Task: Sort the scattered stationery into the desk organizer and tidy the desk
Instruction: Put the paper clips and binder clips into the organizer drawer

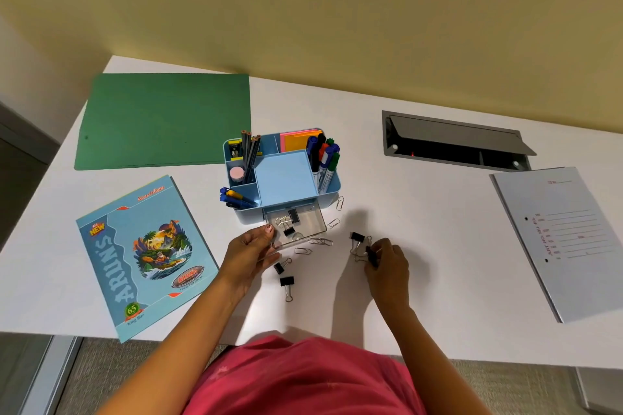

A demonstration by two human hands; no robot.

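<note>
With the right hand curled, pinched a small black metal binder clip low over the white counter, right of the clear plastic drawer gripped by the left hand; likely risked snagging the neighbouring black clip by its wire loops.

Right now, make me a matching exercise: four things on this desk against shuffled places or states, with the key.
1. green card folder
2. blue illustrated notebook
3. clear plastic drawer
4. grey paper file

a. desk's right side
b. pulled open, left hand gripping it, binder clips inside
c. far left corner
d. near left edge

Pairs: 1-c, 2-d, 3-b, 4-a.
</note>
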